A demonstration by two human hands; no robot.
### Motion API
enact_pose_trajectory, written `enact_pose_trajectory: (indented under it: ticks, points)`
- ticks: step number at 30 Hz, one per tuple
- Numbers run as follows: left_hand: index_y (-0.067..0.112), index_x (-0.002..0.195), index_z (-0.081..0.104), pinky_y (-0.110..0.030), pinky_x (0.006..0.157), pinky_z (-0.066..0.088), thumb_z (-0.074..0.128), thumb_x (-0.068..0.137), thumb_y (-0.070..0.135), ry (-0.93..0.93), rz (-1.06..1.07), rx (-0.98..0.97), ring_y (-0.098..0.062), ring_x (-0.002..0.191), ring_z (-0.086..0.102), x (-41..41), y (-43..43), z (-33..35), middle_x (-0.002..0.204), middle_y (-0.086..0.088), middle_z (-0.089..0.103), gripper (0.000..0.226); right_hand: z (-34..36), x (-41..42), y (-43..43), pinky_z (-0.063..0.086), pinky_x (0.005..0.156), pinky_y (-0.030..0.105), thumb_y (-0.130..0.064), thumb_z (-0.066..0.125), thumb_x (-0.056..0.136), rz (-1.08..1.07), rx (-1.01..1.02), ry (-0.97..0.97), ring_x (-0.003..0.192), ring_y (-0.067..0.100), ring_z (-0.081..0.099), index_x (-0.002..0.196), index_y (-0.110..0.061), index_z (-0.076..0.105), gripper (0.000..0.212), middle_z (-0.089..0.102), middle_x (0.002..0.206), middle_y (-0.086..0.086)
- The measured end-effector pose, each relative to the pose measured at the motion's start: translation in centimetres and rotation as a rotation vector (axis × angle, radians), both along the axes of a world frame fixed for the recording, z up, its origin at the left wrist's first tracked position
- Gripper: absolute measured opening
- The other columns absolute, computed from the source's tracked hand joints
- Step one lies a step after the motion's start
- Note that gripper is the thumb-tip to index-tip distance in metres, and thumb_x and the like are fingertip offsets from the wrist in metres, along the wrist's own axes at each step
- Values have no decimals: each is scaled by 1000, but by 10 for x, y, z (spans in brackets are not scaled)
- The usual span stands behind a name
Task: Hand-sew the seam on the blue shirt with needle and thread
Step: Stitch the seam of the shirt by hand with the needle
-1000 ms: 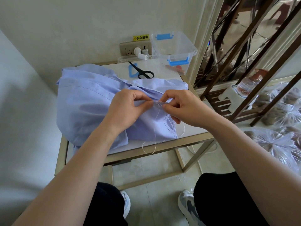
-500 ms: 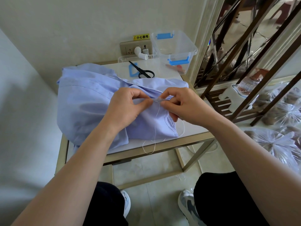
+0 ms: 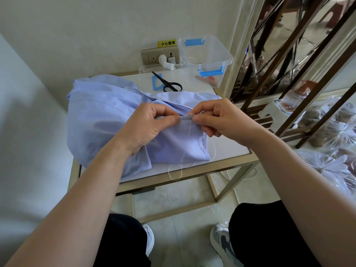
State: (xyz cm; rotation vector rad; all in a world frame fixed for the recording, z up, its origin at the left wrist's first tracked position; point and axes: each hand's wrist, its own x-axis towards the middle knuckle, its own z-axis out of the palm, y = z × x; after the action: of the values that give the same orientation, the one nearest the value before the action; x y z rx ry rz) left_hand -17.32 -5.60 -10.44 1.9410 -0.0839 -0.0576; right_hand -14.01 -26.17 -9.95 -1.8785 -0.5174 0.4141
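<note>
The crumpled light-blue cotton shirt (image 3: 107, 120) lies on the white-topped, brass-framed desk (image 3: 227, 151). The left hand (image 3: 148, 124) pinches its seam fold shut; the right hand (image 3: 217, 118) pinches a barely visible needle just beside. The loose white thread (image 3: 181, 166) looping below the shirt could tangle or knot.

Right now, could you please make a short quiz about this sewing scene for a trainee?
1. True or false: the scissors lie on the shirt.
2. Where does the thread hang?
A. over the table's near edge
B. into the box
C. around the scissors
3. Fill in: the left hand and right hand pinch the shirt's ____.

Key
1. False: they lie on the table, behind the shirt.
2. A
3. seam
</note>
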Motion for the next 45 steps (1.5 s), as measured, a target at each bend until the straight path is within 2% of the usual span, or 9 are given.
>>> enact_pose_trajectory:
  ticks: [7, 18, 21, 23, 26, 32, 38, 42, 45]
  points:
    - [17, 82, 71, -8, 75, 42, 63, 92, 10, 47, -108, -113, 2, 76, 56, -2, 2, 2, 74, 14, 65, 15, -2, 3, -3, 30, 47, 18, -8, 54, 98, 65, 61, 73, 47, 11, 36, 101, -2, 63, 11, 52, 49, -2]
    - [17, 86, 70, -9, 76, 44, 62, 91, 13, 125, -172, -139, 5, 77, 59, -5, 1, 2, 75, 17, 68, 10, -7, -2, 2, 34, 46, 17, -15, 56, 96, 114, 126, 101, 45, 12, 38, 85, -12, 55, 12, 59, 53, 0]
    - [18, 85, 71, -11, 77, 45, 64, 90, 15, 108, -138, -171, 2, 78, 60, -4, 2, 2, 76, 14, 69, 9, -6, -1, 4, 35, 46, 19, -24, 57, 94, 99, 123, 96, 45, 15, 40, 90, -12, 56, 12, 61, 56, 3]
    - [18, 85, 71, -12, 77, 45, 65, 89, 15, 87, -85, -205, 0, 78, 60, -2, 4, 3, 76, 13, 69, 8, -4, 2, 2, 35, 47, 19, -15, 52, 100, 73, 149, 86, 47, 14, 42, 97, -14, 57, 6, 63, 60, 5]
    - [17, 86, 72, -13, 77, 47, 66, 88, 14, 97, -59, -232, 0, 77, 61, -1, 2, 1, 76, 12, 71, 6, -4, 4, 0, 36, 49, 19, -1, 43, 102, 76, 194, 77, 48, 12, 43, 102, -13, 56, 17, 63, 65, 5]
    - [15, 84, 70, -8, 73, 45, 68, 75, 24, 97, -87, -266, 5, 74, 60, -1, -2, 1, 72, 15, 69, 13, -4, 3, 1, 36, 51, 21, -5, 44, 102, 172, 184, 66, 52, 14, 44, 111, -13, 50, 13, 64, 71, 6]
    - [15, 86, 72, -11, 77, 45, 67, 87, 15, 107, -82, -199, 3, 79, 62, -1, -4, -4, 78, 12, 72, 5, -5, -1, 5, 40, 53, 21, -5, 47, 101, 149, 104, 23, 55, 14, 47, 107, -14, 51, 12, 62, 68, 2]
    - [19, 84, 74, -12, 77, 46, 70, 87, 14, 56, 32, -198, 2, 76, 63, 3, -1, -2, 75, 13, 72, 8, -9, 6, 6, 49, 72, 25, -13, 67, 92, -52, 73, -218, 79, 8, 59, 102, -22, 59, 16, 68, 92, 1]
    - [19, 83, 76, -9, 74, 43, 72, 85, 16, 46, 38, -148, 4, 76, 62, 1, -6, -2, 75, 12, 72, 5, -10, 3, 8, 48, 75, 23, -15, 73, 87, -47, 33, -443, 80, 6, 58, 94, -22, 67, 12, 66, 93, -8]
